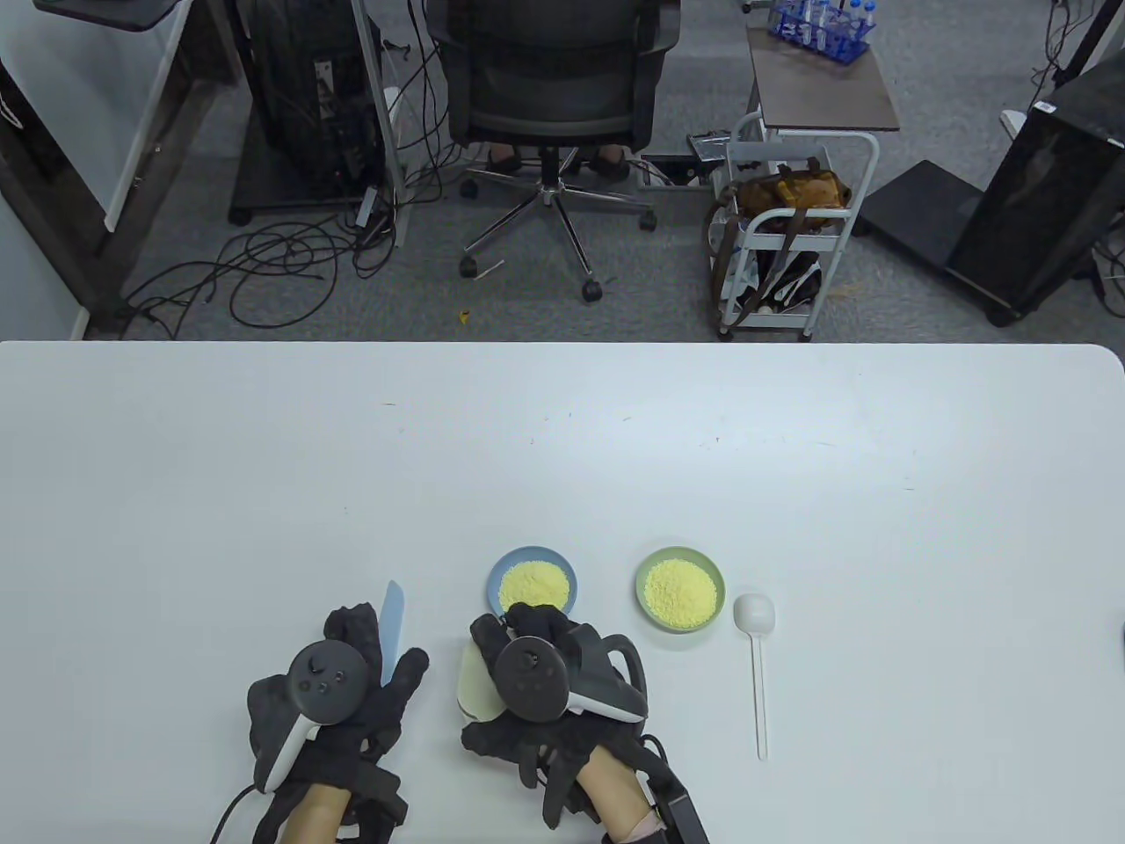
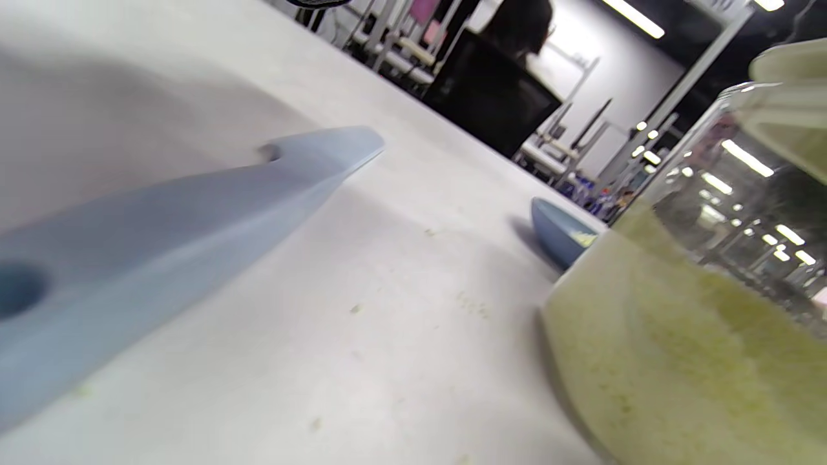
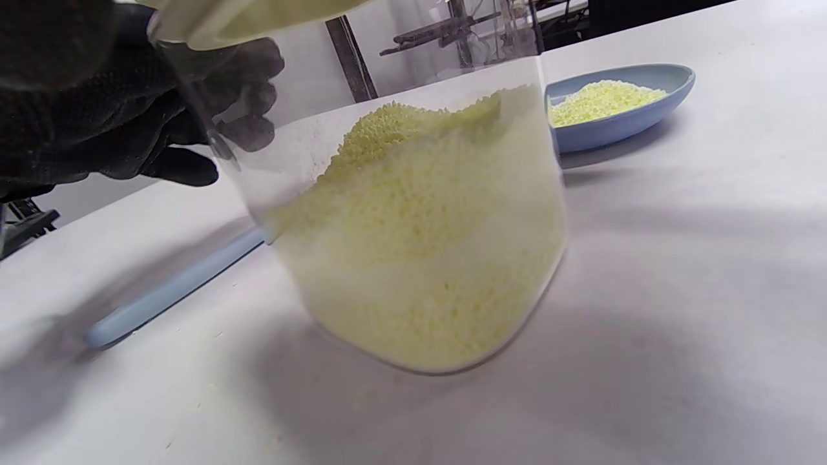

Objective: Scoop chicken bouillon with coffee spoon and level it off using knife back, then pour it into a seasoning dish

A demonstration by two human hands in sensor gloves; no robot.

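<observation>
From the table view: left hand (image 1: 338, 694) over a pale blue knife (image 1: 392, 629), blade poking past the fingers, grip impossible to confirm; right hand (image 1: 536, 681) curled round a clear jar (image 1: 475, 686) of bouillon just before the blue dish (image 1: 533, 582); green dish (image 1: 679, 588) and white coffee spoon (image 1: 756, 655) untouched to the right. From the left wrist view: knife (image 2: 161, 239) low along the tabletop, jar (image 2: 698, 310) close beside. From the right wrist view: jar (image 3: 413, 213) tipped, lid (image 3: 245, 16) on. Likely pre-scoop step; next: open jar, fetch spoon.
</observation>
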